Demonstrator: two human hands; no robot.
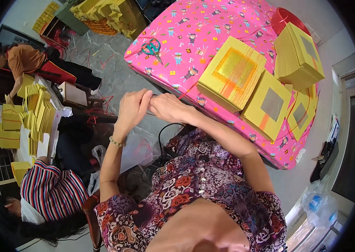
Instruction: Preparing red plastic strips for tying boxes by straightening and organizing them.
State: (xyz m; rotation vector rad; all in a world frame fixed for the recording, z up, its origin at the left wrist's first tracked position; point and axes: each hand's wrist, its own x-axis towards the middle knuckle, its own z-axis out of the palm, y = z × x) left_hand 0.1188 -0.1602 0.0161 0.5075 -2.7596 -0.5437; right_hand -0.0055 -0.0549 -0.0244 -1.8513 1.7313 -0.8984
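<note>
My left hand and my right hand meet in front of me, just off the near left edge of the pink-covered table. Both are closed, the fingers bent and partly hidden. A thin red string runs from my right hand toward a stack of yellow paper with a gold foil square on top. What sits between the left fingers cannot be made out. Teal-handled scissors lie on the cloth beyond my hands.
More yellow stacks with silver squares lie to the right, near a taller bundle and a red basin. At left, one person handles yellow paper; another in a striped top sits by folded yellow stacks.
</note>
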